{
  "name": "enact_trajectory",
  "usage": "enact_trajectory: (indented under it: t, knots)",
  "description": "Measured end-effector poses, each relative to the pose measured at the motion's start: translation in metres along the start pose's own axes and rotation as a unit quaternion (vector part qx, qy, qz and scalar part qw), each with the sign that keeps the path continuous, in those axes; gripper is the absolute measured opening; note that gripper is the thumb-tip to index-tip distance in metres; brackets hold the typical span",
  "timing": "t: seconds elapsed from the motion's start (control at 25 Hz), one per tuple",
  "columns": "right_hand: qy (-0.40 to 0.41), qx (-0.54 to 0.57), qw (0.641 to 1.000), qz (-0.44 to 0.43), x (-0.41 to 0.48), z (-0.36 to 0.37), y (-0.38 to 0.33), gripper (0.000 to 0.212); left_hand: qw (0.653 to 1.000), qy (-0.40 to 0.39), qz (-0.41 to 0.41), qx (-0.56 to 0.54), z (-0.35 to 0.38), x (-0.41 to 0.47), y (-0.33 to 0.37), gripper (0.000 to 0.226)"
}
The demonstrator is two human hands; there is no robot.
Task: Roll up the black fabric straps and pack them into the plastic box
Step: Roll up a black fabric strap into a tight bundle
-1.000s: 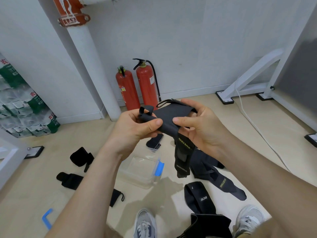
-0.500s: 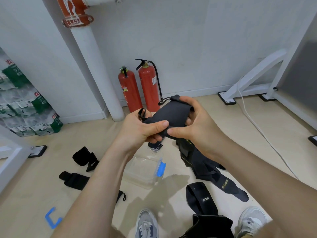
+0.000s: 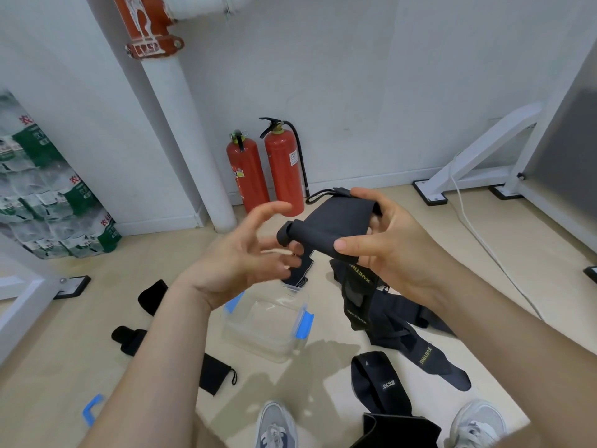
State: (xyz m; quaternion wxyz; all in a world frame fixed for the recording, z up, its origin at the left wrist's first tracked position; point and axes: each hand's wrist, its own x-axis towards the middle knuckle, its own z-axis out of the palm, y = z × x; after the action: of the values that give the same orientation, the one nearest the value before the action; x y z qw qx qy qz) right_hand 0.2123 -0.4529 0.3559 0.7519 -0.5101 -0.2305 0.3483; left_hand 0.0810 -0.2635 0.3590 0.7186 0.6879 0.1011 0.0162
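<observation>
My right hand (image 3: pixel 384 250) grips a black fabric strap (image 3: pixel 326 227) at chest height, thumb pressed on its near edge; the strap's left end is rolled into a small tube and its tail hangs down on the right. My left hand (image 3: pixel 245 253) hovers just left of the rolled end with fingers spread, holding nothing, slightly blurred. Below them the clear plastic box (image 3: pixel 268 321) with blue clips stands on the floor, seemingly empty. More black straps (image 3: pixel 397 321) lie in a heap right of the box, and rolled ones (image 3: pixel 151 295) lie to its left.
Two red fire extinguishers (image 3: pixel 281 169) stand by the wall beside a white pipe (image 3: pixel 184 130). Packs of bottled water (image 3: pixel 48 202) are stacked at left. A white frame base (image 3: pixel 478 163) and cable run at right. A loose blue clip (image 3: pixel 92 409) lies near my shoes (image 3: pixel 276 428).
My left hand has let go of the strap's rolled end and opened, moving left. The right hand still holds the strap, whose tail hangs lower on the right.
</observation>
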Motion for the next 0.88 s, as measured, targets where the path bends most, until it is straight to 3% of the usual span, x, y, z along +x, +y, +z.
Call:
enact_trajectory:
  t: [0.04, 0.12, 0.28, 0.56, 0.68, 0.88]
  knots:
    - [-0.015, 0.016, 1.0, 0.009, 0.0, -0.001, -0.001, 0.081, 0.998, -0.031, 0.001, 0.045, 0.002, 0.001, -0.002, 0.082]
    - [-0.051, 0.047, 0.997, 0.022, -0.002, 0.0, -0.001, 0.074, 0.998, -0.05, 0.022, 0.033, 0.01, 0.005, -0.004, 0.092]
    - [-0.076, 0.077, 0.993, 0.042, -0.005, 0.001, -0.002, 0.057, 0.991, -0.078, 0.077, -0.072, 0.031, 0.013, -0.008, 0.051]
    - [-0.031, 0.089, 0.995, 0.035, -0.006, 0.005, -0.001, 0.077, 0.983, -0.004, 0.132, -0.13, 0.042, 0.02, -0.013, 0.034]
    - [-0.006, 0.07, 0.997, 0.016, -0.005, 0.006, -0.001, 0.072, 0.976, 0.08, 0.12, -0.164, 0.052, 0.021, -0.012, 0.019]
    - [0.019, 0.051, 0.998, -0.012, -0.006, 0.007, 0.001, 0.061, 0.97, 0.149, 0.12, -0.148, 0.06, 0.023, -0.008, 0.025]
